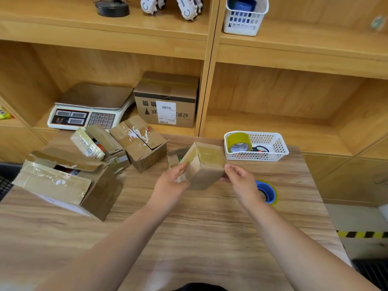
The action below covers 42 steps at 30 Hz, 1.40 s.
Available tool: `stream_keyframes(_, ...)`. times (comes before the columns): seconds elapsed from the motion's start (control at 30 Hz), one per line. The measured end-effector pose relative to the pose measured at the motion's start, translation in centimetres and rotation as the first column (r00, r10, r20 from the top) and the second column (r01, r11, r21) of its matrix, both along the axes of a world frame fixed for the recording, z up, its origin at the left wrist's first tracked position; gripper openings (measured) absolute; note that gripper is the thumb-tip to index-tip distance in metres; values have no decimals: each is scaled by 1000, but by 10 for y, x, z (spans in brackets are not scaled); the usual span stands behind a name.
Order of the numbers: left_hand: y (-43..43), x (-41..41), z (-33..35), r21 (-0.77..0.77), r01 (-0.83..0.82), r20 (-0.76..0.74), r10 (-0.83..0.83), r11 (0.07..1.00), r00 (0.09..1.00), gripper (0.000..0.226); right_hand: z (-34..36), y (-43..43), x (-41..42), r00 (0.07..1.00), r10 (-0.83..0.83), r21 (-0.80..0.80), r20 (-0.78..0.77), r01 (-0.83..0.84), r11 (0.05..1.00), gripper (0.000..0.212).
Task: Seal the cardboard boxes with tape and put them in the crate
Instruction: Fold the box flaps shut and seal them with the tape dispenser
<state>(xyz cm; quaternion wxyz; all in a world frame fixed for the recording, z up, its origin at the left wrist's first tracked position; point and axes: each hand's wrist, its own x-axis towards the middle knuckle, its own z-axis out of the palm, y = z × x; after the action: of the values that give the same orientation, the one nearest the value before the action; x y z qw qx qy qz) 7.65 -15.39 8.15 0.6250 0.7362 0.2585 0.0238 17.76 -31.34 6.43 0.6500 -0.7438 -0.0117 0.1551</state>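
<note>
- At the far left edge a dark grid (5,181) sits below the bench (189,238). It may be the crate, but too little of it shows to tell.
- A big box (63,183) lies on the left of the bench with its flaps up and old tape hanging off them, so it likely awaits sealing.
- Just behind it a narrow box (105,143) and a squat box (142,148) lean against each other, both with loose flaps. They sit within reach, a queue by the look of it.
- On the shelf behind are a scale (90,108) and a labelled box (165,101), well apart from the work.
- The left hand (174,183) curls its fingers round the left end of the small box (206,166). They lie where a band of yellowish tape comes down the side, probably to rub the tape end flat.
- The small box is over the middle of the bench, tilted with one corner up, its flaps closed under the tape. It looks sealed or nearly so, and it is not in any crate yet.
- The right hand (239,179) grips the opposite end with bent fingers, most likely bracing the box so the other hand can press.
- A tape roll (269,194) with a blue core lies flat just behind the right wrist, close by for the next box.
- At the right rear a white basket (279,148) keeps a second roll (239,141) and scissors (260,149) together.
</note>
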Motion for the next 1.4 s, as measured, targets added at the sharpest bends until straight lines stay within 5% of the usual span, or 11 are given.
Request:
stream_keyframes(0.1, 1, 0, -9, 326, 35, -22, -29, 945, 999, 63, -2, 1, 2, 1000, -6, -1, -18, 6, 1000, 21)
stream_keyframes(0.23, -2, 0, -12, 490, -26, -28, 45, 871, 999, 57, -3, 3, 1, 997, -3, -4, -74, 3, 1000, 26)
stream_keyframes(0.43, -2, -1, -26, 534, 32, -46, -9, 845, 999, 61, -28, 7, -8, 950, -65, 8, -305, 70, 997, 21)
stream_keyframes(0.7, -2, -9, -87, 522, 131, -89, -99, 843, 991, 58, -66, 10, -27, 741, -183, 7, -646, 245, 969, 18)
stream_keyframes(0.8, -1, -10, -102, 590, 153, -65, -142, 793, 988, 57, -85, 13, -29, 715, -212, 23, -667, 304, 952, 19)
stream_keyframes(0.97, 6, -7, -123, 774, 165, 22, -286, 611, 958, 62, -105, 10, -26, 749, -163, -116, -642, 115, 986, 19)
stream_keyframes(1.07, 9, -6, -128, 806, 229, -21, -360, 546, 933, 67, -112, 9, -23, 786, -148, -314, -600, -62, 947, 21)
stream_keyframes(1.17, 6, -4, -125, 831, 340, -150, -412, 441, 899, 79, -111, -2, -19, 863, -48, -311, -503, -129, 942, 21)
stream_keyframes(1.27, 5, -5, -125, 860, 406, -253, -432, 308, 865, 83, -103, -28, -5, 982, 121, -501, -142, -177, 847, 19)
stream_keyframes(1.4, 10, -10, -133, 857, 434, -300, -419, 276, 857, 89, -100, -68, 21, 904, 236, -811, 357, 175, 558, 16)
